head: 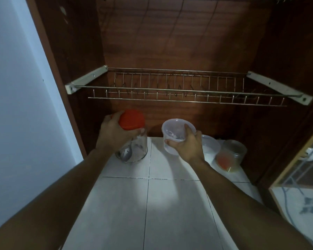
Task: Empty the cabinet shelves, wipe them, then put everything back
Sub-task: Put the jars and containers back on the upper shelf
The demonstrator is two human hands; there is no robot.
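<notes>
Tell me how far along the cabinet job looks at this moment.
The wire rack is bare, so that level looks emptied. In hand: left hand grips a red-lidded glass jar, right hand a clear tub. A lidded tub and a plastic jar sit on the tiled shelf. No cloth shows; wiping stage unclear.

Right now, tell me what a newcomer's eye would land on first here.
The red lid of the glass jar that the left hand grips, at the left of the tiled shelf, stands out most. Beside it the right hand holds a clear plastic tub. Above both spans a wire rack.
</notes>
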